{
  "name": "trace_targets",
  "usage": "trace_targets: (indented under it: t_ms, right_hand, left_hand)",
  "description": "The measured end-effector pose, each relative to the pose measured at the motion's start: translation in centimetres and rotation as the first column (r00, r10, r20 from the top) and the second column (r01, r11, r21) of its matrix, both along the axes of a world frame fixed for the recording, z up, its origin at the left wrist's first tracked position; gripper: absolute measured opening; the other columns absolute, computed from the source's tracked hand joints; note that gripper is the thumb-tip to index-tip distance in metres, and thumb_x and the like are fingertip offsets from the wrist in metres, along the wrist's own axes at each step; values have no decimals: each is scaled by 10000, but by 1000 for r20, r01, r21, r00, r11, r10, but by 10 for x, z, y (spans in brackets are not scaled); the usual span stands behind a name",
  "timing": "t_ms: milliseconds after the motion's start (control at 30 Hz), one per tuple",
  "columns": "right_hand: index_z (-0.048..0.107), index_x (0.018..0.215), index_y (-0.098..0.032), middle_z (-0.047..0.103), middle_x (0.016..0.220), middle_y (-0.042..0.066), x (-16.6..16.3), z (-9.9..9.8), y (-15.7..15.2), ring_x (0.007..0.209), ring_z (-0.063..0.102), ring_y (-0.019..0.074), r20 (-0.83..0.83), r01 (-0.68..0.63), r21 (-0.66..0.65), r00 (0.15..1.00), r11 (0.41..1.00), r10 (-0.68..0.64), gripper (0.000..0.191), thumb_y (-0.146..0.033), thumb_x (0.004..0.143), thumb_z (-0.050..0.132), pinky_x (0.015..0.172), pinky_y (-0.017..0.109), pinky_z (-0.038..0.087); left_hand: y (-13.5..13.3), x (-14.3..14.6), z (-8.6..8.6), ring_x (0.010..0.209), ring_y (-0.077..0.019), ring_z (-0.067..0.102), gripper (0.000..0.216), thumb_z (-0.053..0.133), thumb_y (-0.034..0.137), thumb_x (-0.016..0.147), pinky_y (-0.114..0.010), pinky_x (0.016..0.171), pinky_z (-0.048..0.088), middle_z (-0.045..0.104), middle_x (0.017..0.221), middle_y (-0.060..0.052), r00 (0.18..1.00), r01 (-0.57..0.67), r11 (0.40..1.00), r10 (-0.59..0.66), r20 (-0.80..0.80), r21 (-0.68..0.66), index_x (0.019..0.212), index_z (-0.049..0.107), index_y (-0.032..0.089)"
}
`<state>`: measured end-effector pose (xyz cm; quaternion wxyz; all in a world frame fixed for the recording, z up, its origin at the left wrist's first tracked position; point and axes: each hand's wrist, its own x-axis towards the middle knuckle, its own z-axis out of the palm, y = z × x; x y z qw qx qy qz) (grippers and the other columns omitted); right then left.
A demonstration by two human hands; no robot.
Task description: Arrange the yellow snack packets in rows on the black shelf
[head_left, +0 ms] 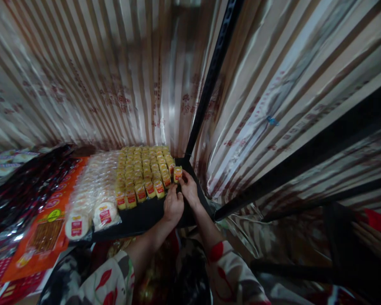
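Observation:
Several rows of small yellow snack packs with red labels (pixel 142 171) stand on a black shelf (pixel 139 218). My right hand (pixel 188 187) pinches the yellow pack (pixel 178 173) at the right end of the front rows. My left hand (pixel 173 205) rests just beside it on the shelf, fingers curled near the front row; what it holds, if anything, is hidden. Both arms wear flower-printed sleeves.
Rows of round white wrapped cakes (pixel 92 197) lie left of the yellow packs. Orange snack bags (pixel 47 224) and dark shiny packets (pixel 22 190) fill the left. A black upright post (pixel 209 80) rises behind the shelf corner. Striped curtain cloth (pixel 98 76) hangs all around.

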<state>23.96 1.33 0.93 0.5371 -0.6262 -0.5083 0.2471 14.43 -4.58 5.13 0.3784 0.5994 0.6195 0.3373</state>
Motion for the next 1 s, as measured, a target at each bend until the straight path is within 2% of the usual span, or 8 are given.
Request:
trace_targets:
  t_ms: [300, 433, 600, 700, 833, 1000]
  right_hand:
    - [581, 1133, -179, 600, 1083, 86, -11, -7, 11, 925, 574, 195, 26, -24, -14, 999, 1000, 24, 398, -254, 747, 515, 881, 361, 450]
    - [593, 1090, -184, 610, 1028, 75, -12, -10, 13, 879, 583, 185, -6, -4, -3, 1000, 1000, 4, 373, -267, 730, 540, 855, 345, 462]
    - [600, 987, -185, 641, 913, 48, -10, -17, 13, 824, 596, 187, -54, 11, -83, 998, 996, -15, 282, -315, 752, 515, 786, 337, 482]
    - [623, 941, -196, 648, 905, 47, -8, -19, 13, 825, 596, 187, -54, -1, -113, 999, 994, -5, 261, -345, 779, 483, 795, 335, 474]
    - [654, 933, -193, 649, 965, 63, -4, -16, 11, 905, 587, 195, -18, -11, -81, 1000, 997, 9, 300, -386, 804, 463, 861, 340, 447]
    - [652, 1011, -200, 652, 1060, 67, 2, -11, 11, 963, 592, 211, -107, -19, -115, 994, 993, 7, 403, -479, 823, 430, 875, 358, 458]
  left_hand:
    - [4, -6, -14, 1267, -200, 395, 502, 403, 50, 727, -315, 1085, 294, 487, 1319, -119, 997, 56, 996, -51, -65, 68, 1216, 509, 83]
    - [4, -2, -14, 1283, -180, 370, 579, 390, 46, 722, -332, 1096, 280, 444, 1365, -71, 999, 35, 992, -39, 25, 121, 1290, 433, 146]
    - [3, 3, -19, 1322, -153, 300, 619, 364, 89, 753, -301, 1112, 234, 326, 1443, -58, 988, 46, 997, -54, 142, 62, 1366, 313, 154]
    - [5, 3, -25, 1326, -148, 291, 582, 360, 142, 788, -292, 1116, 218, 317, 1448, -46, 970, 65, 997, -72, 232, 38, 1368, 316, 163]
    - [10, 3, -30, 1323, -150, 297, 508, 327, 243, 852, -309, 1121, 204, 341, 1435, -50, 949, 69, 997, -73, 306, 23, 1354, 346, 165]
    - [16, 6, -36, 1327, -151, 289, 493, 294, 292, 878, -306, 1128, 186, 349, 1428, -82, 943, 51, 997, -68, 325, 60, 1332, 380, 118]
